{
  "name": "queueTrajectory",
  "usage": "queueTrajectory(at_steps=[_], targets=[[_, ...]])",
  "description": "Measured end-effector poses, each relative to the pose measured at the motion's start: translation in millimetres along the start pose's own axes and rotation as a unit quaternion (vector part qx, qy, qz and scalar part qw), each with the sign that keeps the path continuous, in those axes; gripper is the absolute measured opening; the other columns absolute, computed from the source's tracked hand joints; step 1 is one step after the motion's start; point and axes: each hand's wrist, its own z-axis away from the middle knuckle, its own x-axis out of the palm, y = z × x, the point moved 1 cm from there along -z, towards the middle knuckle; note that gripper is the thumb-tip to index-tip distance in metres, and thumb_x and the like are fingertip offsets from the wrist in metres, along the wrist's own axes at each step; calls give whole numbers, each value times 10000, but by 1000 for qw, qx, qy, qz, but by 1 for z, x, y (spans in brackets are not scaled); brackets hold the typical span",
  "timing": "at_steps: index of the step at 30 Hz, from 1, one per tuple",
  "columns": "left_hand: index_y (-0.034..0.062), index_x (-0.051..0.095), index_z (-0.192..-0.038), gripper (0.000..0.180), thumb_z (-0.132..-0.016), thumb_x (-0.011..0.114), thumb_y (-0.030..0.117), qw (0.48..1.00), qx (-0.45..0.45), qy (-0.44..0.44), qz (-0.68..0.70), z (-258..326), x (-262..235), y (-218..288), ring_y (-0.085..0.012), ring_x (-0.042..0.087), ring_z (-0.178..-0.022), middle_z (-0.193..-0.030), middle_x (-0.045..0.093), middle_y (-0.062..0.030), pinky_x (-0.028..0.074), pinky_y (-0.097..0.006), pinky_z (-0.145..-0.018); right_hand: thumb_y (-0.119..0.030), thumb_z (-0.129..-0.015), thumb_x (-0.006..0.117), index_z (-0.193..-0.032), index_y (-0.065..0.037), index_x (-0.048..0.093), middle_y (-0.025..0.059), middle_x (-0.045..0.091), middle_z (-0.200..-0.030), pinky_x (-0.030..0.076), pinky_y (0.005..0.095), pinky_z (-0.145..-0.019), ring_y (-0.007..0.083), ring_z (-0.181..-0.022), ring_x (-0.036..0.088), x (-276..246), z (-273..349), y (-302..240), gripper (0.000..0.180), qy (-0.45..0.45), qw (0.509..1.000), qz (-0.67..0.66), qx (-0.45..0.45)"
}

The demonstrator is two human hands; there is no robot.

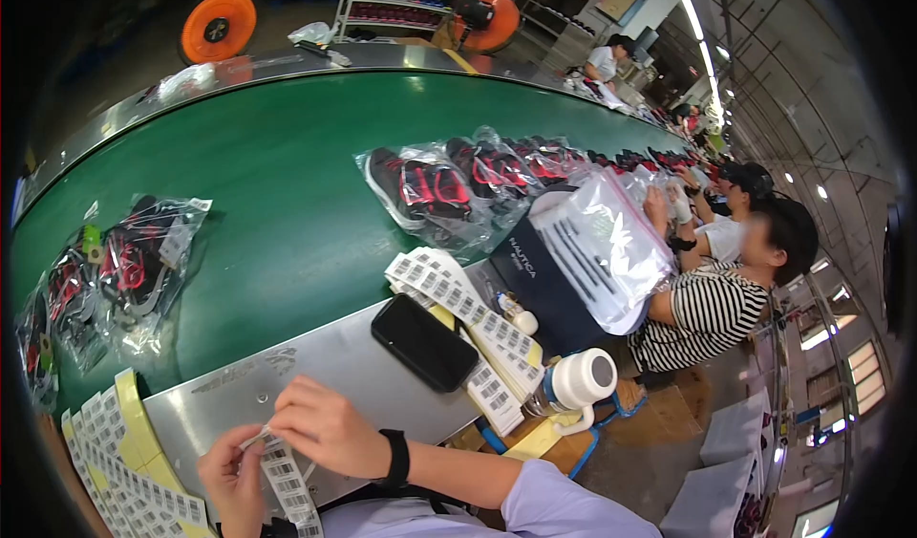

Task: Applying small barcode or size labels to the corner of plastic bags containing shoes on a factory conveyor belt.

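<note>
Over the metal table edge, my left hand (pixel 232 476) and my right hand (pixel 330 431) meet with fingertips pinched together. Between them is the upper end of a strip of white barcode labels (pixel 288 488), which hangs down toward my lap. A dark band circles my right wrist. Left of my hands, more barcode label sheets (pixel 124 457) with yellowish backing drape over the edge. Beyond my right hand lies a black phone (pixel 423 341), face up. A long folded label strip (pixel 468 307) runs beside and partly under it.
A green conveyor belt (pixel 287 175) carries bagged black-and-red shoes (pixel 435 189) at centre right and more bagged shoes (pixel 138 261) at left. A dark blue box (pixel 516 261) with clear bags (pixel 597 251) and a white mug (pixel 583 377) stand at right, near a co-worker in stripes (pixel 712 313).
</note>
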Motion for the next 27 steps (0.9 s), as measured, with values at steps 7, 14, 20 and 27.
queueTrajectory(at_steps=[7,14,20,27], targets=[[-32,618,-1111,294,-820,611,-77,997,-63,-41,18,-6,-9,-19,-37,503,-668,-820,606,-18,402,-183,-560,19,-692,665,-815,11,577,98,534,-814,464,365,-654,277,-759,540,7,-5,4,151,12,984,137,-114],[-31,472,-1303,464,-848,556,-59,991,-50,-19,122,-30,0,-48,-79,598,-861,-1028,616,-68,477,-203,-682,21,-782,628,-875,-15,576,128,559,-905,479,342,-720,286,-810,575,-28,-1,-10,113,-3,994,111,-10],[-35,459,-1308,408,-913,555,10,980,-82,20,179,-43,2,-87,-123,615,-934,-1077,630,-118,481,-227,-794,-45,-761,677,-1284,-14,462,193,602,-1084,473,400,-885,366,-992,591,-196,6,50,566,69,879,444,160],[-23,492,-1289,384,-920,573,46,977,-74,28,199,-43,11,-100,-109,602,-915,-1026,639,-85,467,-227,-778,-84,-677,756,-1403,-9,312,294,506,-1279,422,424,-990,430,-1185,497,-249,71,78,855,-84,813,412,404]])
